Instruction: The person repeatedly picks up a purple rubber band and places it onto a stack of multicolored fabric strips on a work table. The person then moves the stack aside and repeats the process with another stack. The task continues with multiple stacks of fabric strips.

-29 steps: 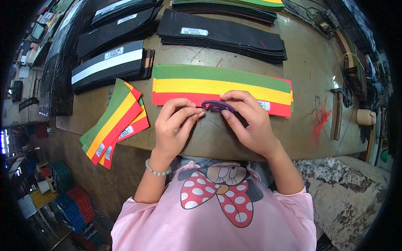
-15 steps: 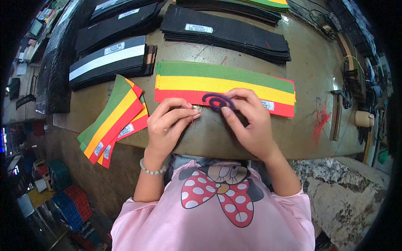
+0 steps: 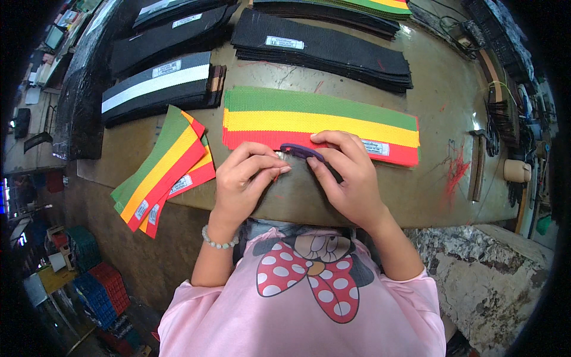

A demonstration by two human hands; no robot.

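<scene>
A stack of long green, yellow and red striped fabric strips (image 3: 321, 119) lies flat on the brown worktable (image 3: 440, 83) in front of me. My left hand (image 3: 244, 178) and my right hand (image 3: 345, 172) meet at the stack's near red edge. Both pinch a small purple curved piece (image 3: 300, 150) held between the fingertips, just over the red stripe. A bead bracelet sits on my left wrist.
A second pile of the same striped strips (image 3: 160, 169) overhangs the table's front edge at left. Stacks of black strips (image 3: 321, 44) and black-and-white ones (image 3: 157, 86) lie behind. Tools and a hammer (image 3: 479, 163) rest at right. Plastic crates (image 3: 95, 285) stand on the floor lower left.
My hands have stayed at the stack's near edge; the fingers have shifted slightly around the purple piece, which now lies flatter between them.
</scene>
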